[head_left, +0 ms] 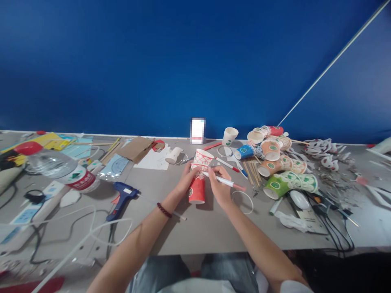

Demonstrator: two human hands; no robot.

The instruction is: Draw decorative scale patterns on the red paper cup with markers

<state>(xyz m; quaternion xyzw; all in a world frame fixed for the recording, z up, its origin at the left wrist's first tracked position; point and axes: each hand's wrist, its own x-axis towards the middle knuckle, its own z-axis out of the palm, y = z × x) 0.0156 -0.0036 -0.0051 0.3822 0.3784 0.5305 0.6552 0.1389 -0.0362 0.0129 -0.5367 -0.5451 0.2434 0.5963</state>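
My left hand (187,179) is wrapped round the side of a red paper cup (197,191) that is joined end to end with a white one with a red pattern (204,156). In my right hand (219,188) is a white marker pen (224,180) with a red end. Its tip points left, at the patterned surface near the join of the cups; whether it touches cannot be made out. Fingers of both hands partly cover the cups.
A blue glue gun (124,195) and a large water bottle (61,169) are on the left. Colourful paper cups (275,185) lie on the right beside wooden sticks (252,173). A phone (198,131) leans against the blue wall. Cables and a power strip (33,213) lie at the left.
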